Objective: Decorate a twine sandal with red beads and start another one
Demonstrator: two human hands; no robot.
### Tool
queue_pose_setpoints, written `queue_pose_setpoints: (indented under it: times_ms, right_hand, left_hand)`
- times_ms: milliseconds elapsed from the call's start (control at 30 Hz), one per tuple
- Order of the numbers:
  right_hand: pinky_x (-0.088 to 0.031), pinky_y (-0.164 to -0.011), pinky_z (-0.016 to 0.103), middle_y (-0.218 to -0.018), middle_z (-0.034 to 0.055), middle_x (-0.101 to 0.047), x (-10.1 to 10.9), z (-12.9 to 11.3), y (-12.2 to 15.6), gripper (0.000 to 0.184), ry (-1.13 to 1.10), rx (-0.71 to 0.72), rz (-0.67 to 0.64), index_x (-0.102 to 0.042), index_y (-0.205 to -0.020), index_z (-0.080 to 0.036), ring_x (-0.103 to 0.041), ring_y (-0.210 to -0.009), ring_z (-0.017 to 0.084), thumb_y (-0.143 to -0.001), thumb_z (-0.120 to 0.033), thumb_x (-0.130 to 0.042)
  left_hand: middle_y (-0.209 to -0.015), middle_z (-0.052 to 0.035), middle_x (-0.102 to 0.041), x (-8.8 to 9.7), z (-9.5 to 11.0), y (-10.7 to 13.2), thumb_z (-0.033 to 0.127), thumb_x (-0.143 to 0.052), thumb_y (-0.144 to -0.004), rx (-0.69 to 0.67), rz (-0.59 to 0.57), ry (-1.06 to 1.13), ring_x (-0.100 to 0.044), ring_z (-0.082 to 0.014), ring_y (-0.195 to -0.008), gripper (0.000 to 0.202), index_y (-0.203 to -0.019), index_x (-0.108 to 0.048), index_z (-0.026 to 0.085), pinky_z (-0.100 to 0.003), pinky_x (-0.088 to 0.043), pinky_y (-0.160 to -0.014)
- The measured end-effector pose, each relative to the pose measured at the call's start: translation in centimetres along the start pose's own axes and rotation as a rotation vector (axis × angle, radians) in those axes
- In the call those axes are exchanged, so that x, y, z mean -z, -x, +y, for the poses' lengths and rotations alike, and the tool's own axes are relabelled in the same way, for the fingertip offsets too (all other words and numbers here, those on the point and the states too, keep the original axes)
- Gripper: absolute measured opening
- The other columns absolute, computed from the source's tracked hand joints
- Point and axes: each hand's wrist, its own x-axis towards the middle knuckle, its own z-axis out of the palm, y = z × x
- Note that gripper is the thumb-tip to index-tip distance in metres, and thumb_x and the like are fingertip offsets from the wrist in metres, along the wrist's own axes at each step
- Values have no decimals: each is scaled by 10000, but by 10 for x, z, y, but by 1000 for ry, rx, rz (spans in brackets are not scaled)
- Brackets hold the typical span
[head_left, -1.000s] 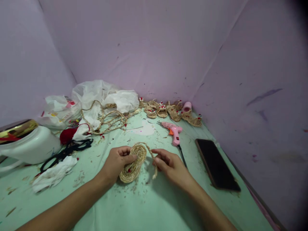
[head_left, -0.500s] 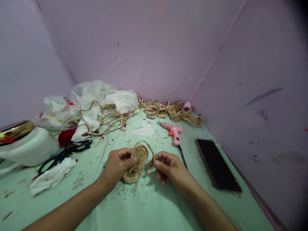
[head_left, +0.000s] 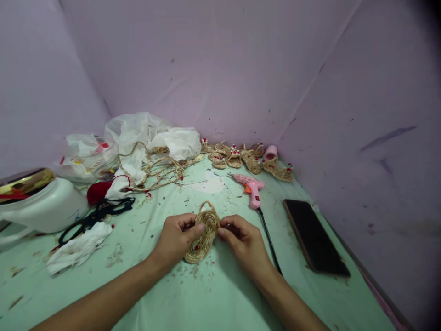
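Note:
A coiled oval sole of braided rope [head_left: 201,243], with a small red spot near its lower end, is held upright above the table. My left hand [head_left: 179,236] grips its left side, thumb laid across the front face. At the right edge, my right hand [head_left: 243,241] pinches the rope's loose end against the coil. Between the two hands this rope end [head_left: 208,203] arches in a small loop over the top of the sole. The tip of the rope is hidden by my right fingers.
A pink glue gun [head_left: 251,186] with a black cord lies ahead, a phone [head_left: 315,236] to the right. Several small woven slippers [head_left: 251,161] line the back wall. At left are loose rope [head_left: 161,177], plastic bags [head_left: 138,131], black scissors [head_left: 99,214] and a white pot [head_left: 65,207].
My right hand has brought the rope's loose end in against the sole's right edge. The open arc of rope has become a smaller loop at the top.

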Motion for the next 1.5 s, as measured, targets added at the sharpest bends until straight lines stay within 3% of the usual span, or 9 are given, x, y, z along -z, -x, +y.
queue_pose_setpoints:
  times_ms: [300,367,433,500,667,833,1200,1500]
  right_hand:
    - [-464,-569,247,-667,-30,-587,-3,-3,0,95,-308,-157,30,-576,-744,-192,-547,-583,115,-699,-245,-641]
    - [-483,-567,251,-654,-31,-587,-3,-4,-1,140,-392,-193,35,-566,-704,-185,-556,-589,117,-657,-256,-678]
    - [-494,-570,257,-647,-29,-590,-3,-4,-3,173,-424,-213,42,-561,-683,-180,-563,-597,121,-629,-267,-701]
    - [-497,-572,260,-645,-26,-593,-3,-3,-3,184,-428,-221,40,-566,-685,-177,-566,-594,121,-622,-272,-710]
    - [-493,-566,256,-631,-28,-598,-3,1,-3,174,-429,-235,24,-581,-684,-168,-565,-572,112,-614,-253,-716]
    - [-505,-561,266,-623,-27,-608,-3,2,-4,182,-429,-255,21,-593,-681,-165,-570,-564,115,-594,-251,-728]
    - [-517,-509,241,-575,-32,-615,-5,3,-4,213,-449,-325,42,-581,-663,-153,-570,-516,97,-567,-253,-743]
    - [-528,-565,269,-574,-11,-637,-4,-3,-2,257,-461,-363,47,-594,-630,-148,-600,-536,116,-518,-276,-786]
  left_hand:
    - [-538,14,-598,-2,-2,2,232,-666,-623,37,-82,73,-517,-93,-497,128,-650,-636,111,-188,-408,-484]
    - [-622,-3,-630,-1,-2,0,222,-668,-628,25,-94,93,-575,-120,-586,192,-782,-645,110,-209,-449,-554]
    - [-744,-16,-652,0,-2,-3,215,-671,-628,4,-60,138,-609,-149,-697,389,-1001,-594,134,-244,-476,-637]
    - [-824,-34,-653,2,-1,-5,211,-668,-621,-8,0,167,-614,-160,-750,477,-1077,-546,142,-266,-481,-677]
    - [-717,-15,-631,5,2,-9,169,-646,-583,-22,61,114,-565,-108,-611,217,-790,-599,125,-217,-458,-580]
    - [-596,37,-575,6,-2,-11,139,-603,-587,-72,57,35,-511,-84,-543,105,-686,-570,152,-183,-408,-513]
    - [-511,35,-543,2,-3,-10,138,-573,-559,-23,96,10,-471,-90,-487,47,-597,-599,148,-191,-370,-465]
    - [-513,37,-552,-1,3,-6,129,-588,-533,9,150,54,-484,-84,-471,64,-594,-579,147,-187,-378,-453]
